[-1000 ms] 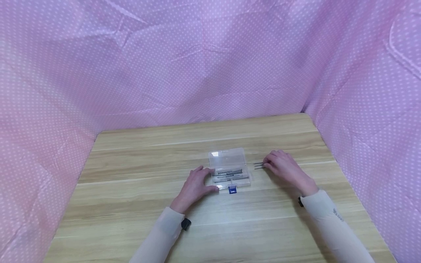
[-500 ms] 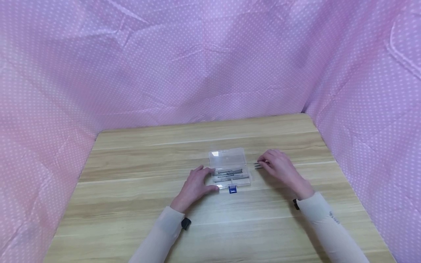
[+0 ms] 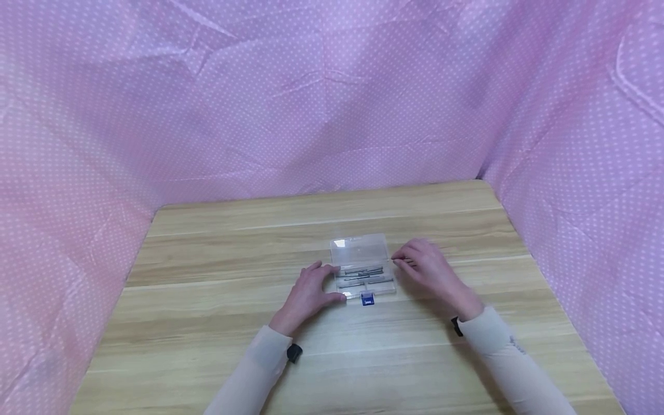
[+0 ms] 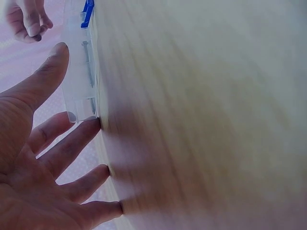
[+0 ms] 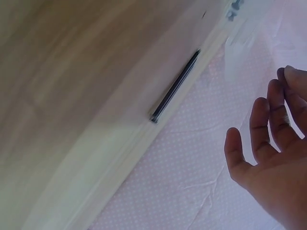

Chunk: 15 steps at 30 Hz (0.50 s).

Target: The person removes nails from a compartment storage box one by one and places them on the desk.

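A clear plastic box (image 3: 359, 251) lies with its lid folded back, and several dark nails (image 3: 363, 272) sit in its compartments. My left hand (image 3: 308, 293) holds the box's left end, thumb at the front corner and fingers at the side. Just right of the box, my right hand (image 3: 432, 270) pinches a thin dark nail (image 3: 395, 259) between thumb and forefinger, its tip pointing at the box. In the right wrist view that nail is mostly hidden by the fingers. Below the hand there, dark nails (image 5: 175, 86) lie close together on the table.
A blue latch (image 3: 367, 299) sticks out from the box's front edge. The wood-grain table (image 3: 218, 253) is enclosed at the back and sides by pink dotted cloth (image 3: 259, 115). Black wrist cameras (image 3: 294, 353) are worn at both cuffs.
From the loose nails, my right hand has moved left toward the box, with a nail pinched in its fingers. The left hand and the box have stayed in place.
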Tool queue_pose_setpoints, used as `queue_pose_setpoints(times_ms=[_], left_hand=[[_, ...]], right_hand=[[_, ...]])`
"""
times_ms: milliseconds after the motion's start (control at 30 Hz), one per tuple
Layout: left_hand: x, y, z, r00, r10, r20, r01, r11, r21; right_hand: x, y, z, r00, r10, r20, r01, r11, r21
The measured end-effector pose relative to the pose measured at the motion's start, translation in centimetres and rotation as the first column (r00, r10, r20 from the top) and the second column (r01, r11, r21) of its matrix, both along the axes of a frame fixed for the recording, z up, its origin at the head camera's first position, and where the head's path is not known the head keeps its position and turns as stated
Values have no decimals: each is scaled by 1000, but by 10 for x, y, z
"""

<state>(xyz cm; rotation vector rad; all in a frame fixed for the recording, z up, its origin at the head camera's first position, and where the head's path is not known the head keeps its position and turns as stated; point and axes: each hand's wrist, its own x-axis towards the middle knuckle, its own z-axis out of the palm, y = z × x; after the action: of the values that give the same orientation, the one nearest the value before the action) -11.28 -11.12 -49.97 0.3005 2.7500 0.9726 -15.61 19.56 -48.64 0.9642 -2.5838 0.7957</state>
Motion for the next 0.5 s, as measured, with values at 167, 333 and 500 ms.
queue_pose_setpoints(times_ms=[167, 333, 500], left_hand=[[0, 0, 0, 1000, 3, 5, -3, 1000, 0], [0, 0, 0, 1000, 8, 14, -8, 1000, 1], [1, 0, 0, 1000, 4, 15, -4, 1000, 3]], right_hand=[[3, -10, 1, 1000, 17, -7, -17, 1000, 6], [7, -18, 1, 1000, 3, 31, -4, 1000, 16], [8, -24, 2, 995, -3, 99, -3, 998, 55]])
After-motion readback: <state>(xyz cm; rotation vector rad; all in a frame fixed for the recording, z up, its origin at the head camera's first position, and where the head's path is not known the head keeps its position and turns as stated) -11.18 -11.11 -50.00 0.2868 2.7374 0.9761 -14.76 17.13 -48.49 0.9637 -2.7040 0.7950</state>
